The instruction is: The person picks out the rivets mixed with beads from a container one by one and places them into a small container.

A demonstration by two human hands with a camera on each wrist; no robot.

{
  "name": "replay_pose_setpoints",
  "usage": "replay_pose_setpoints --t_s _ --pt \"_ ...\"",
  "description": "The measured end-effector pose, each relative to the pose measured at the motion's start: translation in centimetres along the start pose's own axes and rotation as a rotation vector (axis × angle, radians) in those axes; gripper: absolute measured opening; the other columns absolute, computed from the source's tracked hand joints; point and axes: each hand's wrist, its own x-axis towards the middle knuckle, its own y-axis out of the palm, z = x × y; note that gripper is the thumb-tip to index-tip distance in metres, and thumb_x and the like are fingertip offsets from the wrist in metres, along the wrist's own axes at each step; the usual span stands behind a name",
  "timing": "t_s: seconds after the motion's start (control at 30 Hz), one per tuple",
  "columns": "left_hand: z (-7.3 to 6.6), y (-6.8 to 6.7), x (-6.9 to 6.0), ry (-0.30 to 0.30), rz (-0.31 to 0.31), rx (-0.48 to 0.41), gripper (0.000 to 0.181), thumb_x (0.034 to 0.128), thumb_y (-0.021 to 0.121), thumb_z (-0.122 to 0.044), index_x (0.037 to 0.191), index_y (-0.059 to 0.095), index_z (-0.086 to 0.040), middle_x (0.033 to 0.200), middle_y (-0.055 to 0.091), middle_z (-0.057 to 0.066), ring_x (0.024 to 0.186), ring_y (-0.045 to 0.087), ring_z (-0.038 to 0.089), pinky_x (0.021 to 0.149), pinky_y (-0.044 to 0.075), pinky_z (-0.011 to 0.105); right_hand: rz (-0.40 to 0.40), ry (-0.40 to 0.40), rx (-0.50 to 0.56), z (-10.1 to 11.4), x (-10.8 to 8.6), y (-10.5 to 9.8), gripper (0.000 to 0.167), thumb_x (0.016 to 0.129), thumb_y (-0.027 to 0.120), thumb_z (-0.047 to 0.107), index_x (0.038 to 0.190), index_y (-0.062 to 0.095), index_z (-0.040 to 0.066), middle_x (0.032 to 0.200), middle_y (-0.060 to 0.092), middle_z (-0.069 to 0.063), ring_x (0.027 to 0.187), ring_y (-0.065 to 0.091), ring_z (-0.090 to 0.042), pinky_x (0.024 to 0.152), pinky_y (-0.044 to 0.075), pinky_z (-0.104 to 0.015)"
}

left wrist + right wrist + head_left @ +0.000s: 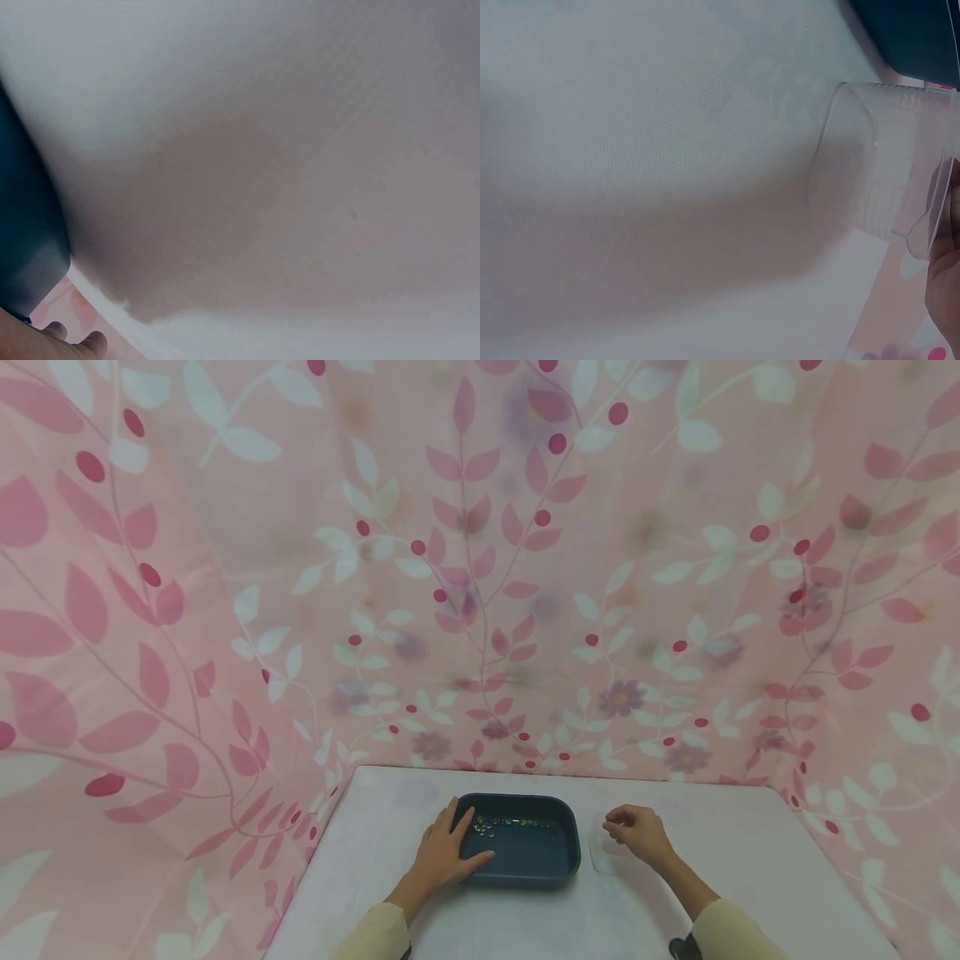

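A dark blue rectangular tray (pixel 521 864) sits on the table. Inside it, small shiny bead-like pieces (pixel 517 822) form a row along the back, with several loose ones near the left end. My left hand (pixel 442 852) rests on the tray's left side, fingers spread and thumb reaching over the front left corner. To the tray's right stands a clear plastic container (pixel 855 165). Over its opening is my right hand (pixel 637 835), fingers bent and fingertips close together. Whether they pinch something small or touch the rim is not visible. The left wrist view shows mostly tabletop.
The white-covered table (pixel 750 860) stretches out on both sides of the tray. Floral pink fabric (pixel 480 610) hangs behind the table and along its left and right sides. A dark round object (pixel 682 947) shows beside the right sleeve.
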Motion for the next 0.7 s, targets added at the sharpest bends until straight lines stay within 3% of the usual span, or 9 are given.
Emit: replay_pose_setpoints --t_s 0.37,0.7 --pt "0.19 0.28 0.00 0.027 -0.054 -0.014 0.096 0.0820 0.054 -0.078 0.154 0.035 -0.017 0.163 0.020 0.019 0.145 0.031 0.042 0.109 0.030 0.065 -0.004 -0.010 -0.059 -0.28 0.16 0.26 0.008 0.086 0.075 0.009 0.093 0.073 0.005 0.082 0.073 -0.004 0.070 0.064 -0.013 0.059 0.052 -0.021" --pt "0.09 0.23 -0.14 0.024 -0.046 -0.020 0.096 0.0821 0.055 -0.077 0.154 0.035 -0.017 0.163 0.020 0.019 0.145 0.030 0.041 0.110 0.030 0.064 0.003 -0.011 -0.067 -0.35 0.00 0.34 0.009 0.086 0.075 0.011 0.094 0.074 0.006 0.084 0.073 -0.004 0.072 0.063 -0.014 0.060 0.052 -0.021"
